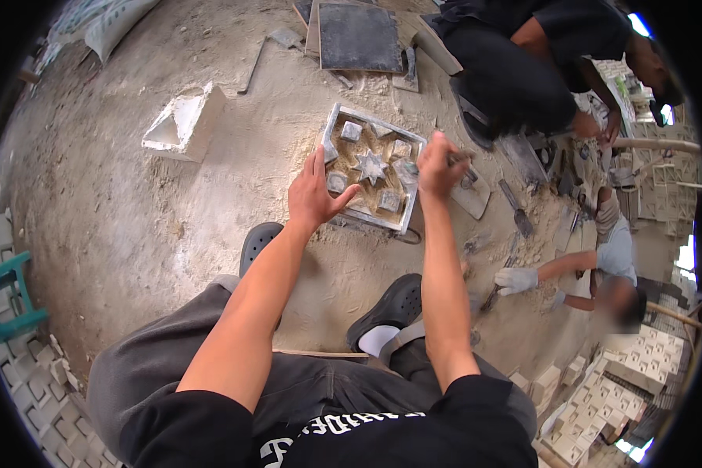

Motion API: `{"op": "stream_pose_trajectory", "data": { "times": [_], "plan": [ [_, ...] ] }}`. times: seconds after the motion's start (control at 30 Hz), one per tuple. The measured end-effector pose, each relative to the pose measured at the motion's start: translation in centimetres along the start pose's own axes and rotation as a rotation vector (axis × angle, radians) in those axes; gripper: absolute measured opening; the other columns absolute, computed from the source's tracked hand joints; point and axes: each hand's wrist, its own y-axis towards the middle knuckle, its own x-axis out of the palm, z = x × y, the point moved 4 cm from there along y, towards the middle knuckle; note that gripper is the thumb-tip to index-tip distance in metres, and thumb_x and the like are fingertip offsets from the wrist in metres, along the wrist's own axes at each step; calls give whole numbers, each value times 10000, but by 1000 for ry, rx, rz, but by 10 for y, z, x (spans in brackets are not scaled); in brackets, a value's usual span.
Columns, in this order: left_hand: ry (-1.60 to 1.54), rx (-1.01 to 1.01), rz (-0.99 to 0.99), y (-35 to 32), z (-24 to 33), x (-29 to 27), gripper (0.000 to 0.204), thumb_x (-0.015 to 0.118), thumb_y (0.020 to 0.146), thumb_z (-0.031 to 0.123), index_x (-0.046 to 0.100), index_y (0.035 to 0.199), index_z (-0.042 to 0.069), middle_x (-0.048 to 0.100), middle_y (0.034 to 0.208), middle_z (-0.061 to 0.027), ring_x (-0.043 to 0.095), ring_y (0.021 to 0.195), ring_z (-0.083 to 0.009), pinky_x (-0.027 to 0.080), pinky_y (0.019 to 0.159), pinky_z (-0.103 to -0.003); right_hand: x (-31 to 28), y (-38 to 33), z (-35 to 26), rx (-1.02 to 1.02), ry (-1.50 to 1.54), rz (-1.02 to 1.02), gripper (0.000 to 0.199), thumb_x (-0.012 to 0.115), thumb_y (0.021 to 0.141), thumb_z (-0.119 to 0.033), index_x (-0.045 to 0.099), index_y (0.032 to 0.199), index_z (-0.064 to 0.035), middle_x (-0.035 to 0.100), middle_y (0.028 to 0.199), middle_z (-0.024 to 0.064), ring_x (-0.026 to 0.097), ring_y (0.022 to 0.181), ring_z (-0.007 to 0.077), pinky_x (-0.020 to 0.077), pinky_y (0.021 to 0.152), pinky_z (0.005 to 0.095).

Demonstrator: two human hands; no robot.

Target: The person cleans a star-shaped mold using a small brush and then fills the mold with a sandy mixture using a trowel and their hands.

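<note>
Resting open with fingers spread along the left rim of the square frame (pixel 408 212), which lies on the dusty ground (pixel 249 171) straight ahead, the left hand (pixel 313 191) seems only lightly set, while the right hand (pixel 438 168) is curled by the right rim around something dark that I cannot make out. Uneven pressure could make the frame skid on the loose surface, and a careless knock from the right could chip the pale star (pixel 370 166) in its middle.

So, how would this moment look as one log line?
left hand: touching square tray; right hand: curled at tray's right, contents unclear; star: inside tray
</note>
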Motion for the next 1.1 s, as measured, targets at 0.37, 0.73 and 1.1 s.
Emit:
{"op": "stream_pose_trajectory", "data": {
  "times": [0.37, 0.73, 1.1],
  "plan": [
    [-20, 23, 1, -5, 7, 1, 1037, 701, 784, 620, 296, 1485, -29, 492, 1373, -212, 634, 1079, -366, 548, 848, -420, -11, -14, 18, -214, -211, -368, 397, 549, 928, -129, 449, 552, -52, 420, 542, -54, 339, 477, 57, 241, 449, 269],
    [-40, 16, 3, -3, 13, 8, 912, 656, 839, 511, 296, 1491, -15, 494, 1385, -196, 639, 1064, -367, 545, 837, -422, -13, -63, 36, -178, -181, 333, 388, 551, 976, -228, 465, 618, -107, 520, 565, -4, 469, 530, 71, 373, 518, 261],
    [-200, -23, 60, -5, -1, 11, 678, 488, 865, 276, 323, 1470, 18, 524, 1358, -228, 637, 996, -412, 524, 835, -486, -6, -64, 8, 48, -118, 454, 394, 548, 956, -187, 388, 600, -132, 429, 527, -35, 393, 444, 43, 289, 406, 240]
  ]
}}
